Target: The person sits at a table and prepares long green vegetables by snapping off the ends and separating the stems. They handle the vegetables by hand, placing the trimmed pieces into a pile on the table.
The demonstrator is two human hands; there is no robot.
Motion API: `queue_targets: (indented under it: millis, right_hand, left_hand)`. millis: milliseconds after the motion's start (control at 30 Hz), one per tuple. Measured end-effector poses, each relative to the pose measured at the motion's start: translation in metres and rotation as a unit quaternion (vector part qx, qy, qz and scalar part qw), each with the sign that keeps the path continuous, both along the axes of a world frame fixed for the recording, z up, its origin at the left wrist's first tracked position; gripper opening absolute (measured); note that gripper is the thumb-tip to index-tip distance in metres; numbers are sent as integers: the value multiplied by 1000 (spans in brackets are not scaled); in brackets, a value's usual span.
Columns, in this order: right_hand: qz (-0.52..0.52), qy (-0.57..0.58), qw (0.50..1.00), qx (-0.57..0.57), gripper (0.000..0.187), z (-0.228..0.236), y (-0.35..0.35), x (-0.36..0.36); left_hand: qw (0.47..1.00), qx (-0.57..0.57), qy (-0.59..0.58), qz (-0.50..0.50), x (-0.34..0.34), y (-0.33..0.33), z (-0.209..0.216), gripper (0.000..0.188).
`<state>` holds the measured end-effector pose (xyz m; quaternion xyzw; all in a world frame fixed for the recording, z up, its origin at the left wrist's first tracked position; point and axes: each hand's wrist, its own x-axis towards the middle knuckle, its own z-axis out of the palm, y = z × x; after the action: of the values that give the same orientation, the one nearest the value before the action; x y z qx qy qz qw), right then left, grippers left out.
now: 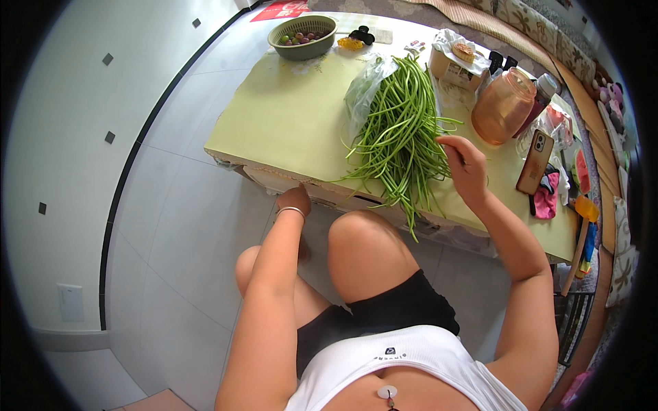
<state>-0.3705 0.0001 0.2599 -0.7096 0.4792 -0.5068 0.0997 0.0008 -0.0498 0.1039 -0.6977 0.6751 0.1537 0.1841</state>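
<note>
A: The left hand (293, 200) grips the bench (274, 123) edge, fingers curled under it and hard to see.

B: The beans (401, 133) lie mid-bench, ends overhanging; a nudge might drag some off. The right hand (466, 168), loosely open and holding nothing, rests beside them.

a low table (288, 123) with a pale yellow-green top stands on a white tiled floor (185, 226). on it lie a heap of long green beans (401, 133) beside a clear bag (363, 85), a green basket (302, 37), an orange jug (504, 106), a box (452, 68) and a phone (535, 162).
</note>
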Motion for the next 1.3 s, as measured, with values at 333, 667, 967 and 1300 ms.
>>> queue_targets:
  millis: [333, 667, 967, 1300]
  right_hand:
    - [-185, -53, 979, 74, 15, -67, 59, -97]
    - [-197, -66, 966, 156, 16, -71, 56, -99]
    - [-198, -80, 956, 202, 16, -69, 53, -107]
    - [-184, -127, 949, 222, 16, -68, 51, -107]
  left_hand:
    - [965, -213, 119, -100, -30, 31, -48, 19]
    - [921, -335, 64, -190, -31, 26, -34, 18]
    - [930, -268, 36, -247, -23, 1, -60, 11]
    - [957, -237, 90, -143, -14, 3, -70, 11]
